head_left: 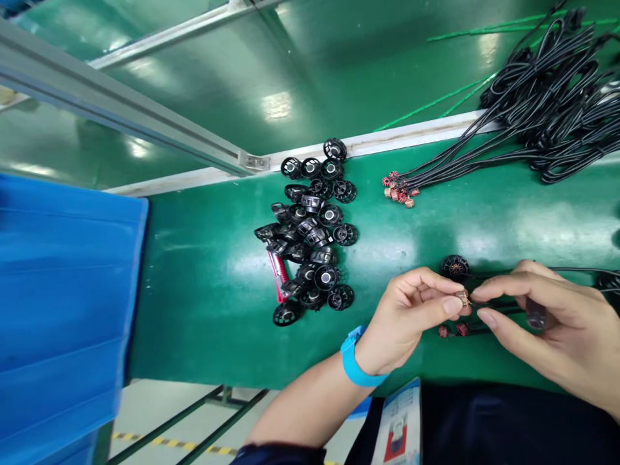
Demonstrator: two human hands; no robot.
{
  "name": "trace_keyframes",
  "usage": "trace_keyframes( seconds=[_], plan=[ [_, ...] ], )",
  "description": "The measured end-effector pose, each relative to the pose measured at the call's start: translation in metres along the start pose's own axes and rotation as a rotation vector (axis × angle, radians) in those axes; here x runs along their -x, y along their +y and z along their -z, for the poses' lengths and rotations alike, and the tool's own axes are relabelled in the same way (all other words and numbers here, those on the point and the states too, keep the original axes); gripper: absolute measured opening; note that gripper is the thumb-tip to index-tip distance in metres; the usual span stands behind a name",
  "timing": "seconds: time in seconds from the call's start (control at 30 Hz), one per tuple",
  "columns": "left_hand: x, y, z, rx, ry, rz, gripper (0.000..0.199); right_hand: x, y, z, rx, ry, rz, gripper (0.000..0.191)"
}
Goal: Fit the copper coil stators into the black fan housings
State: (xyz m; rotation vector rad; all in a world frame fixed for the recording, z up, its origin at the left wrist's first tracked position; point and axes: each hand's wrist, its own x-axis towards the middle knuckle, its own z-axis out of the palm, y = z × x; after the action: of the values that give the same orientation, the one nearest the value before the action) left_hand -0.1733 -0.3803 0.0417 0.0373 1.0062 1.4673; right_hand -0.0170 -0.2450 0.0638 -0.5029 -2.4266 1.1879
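Observation:
My left hand pinches a small copper-wound motor coil between thumb and fingers. A blue band circles that wrist. Just to the right, my right hand has its index finger and thumb slightly apart beside the coil's wire end. A dark, rounded tool handle is tucked in its palm; the rest of the tool is hidden. Behind the fingers lies a black round motor housing with a coil inside and a cable running right. Two red coils on cables rest below my hands.
Many black round housings are piled mid-table, with a red-handled tool among them. Bundled black cables with copper coils lie at the back right. A metal post and a blue bin stand left.

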Motion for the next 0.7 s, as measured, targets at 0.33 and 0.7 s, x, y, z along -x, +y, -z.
trace_keyframes(
  seconds=[0.33, 0.7],
  plan=[
    [-0.0025, 0.0009, -0.0001, -0.006, -0.025, 0.034, 0.024, 0.0006, 0.0012, -0.0030, 0.110, 0.015, 0.079, 0.003],
    [-0.0003, 0.0026, 0.0003, -0.043, -0.035, 0.080, 0.030, 0.0025, 0.0021, -0.0064, 0.112, 0.026, 0.077, 0.006]
  ],
)
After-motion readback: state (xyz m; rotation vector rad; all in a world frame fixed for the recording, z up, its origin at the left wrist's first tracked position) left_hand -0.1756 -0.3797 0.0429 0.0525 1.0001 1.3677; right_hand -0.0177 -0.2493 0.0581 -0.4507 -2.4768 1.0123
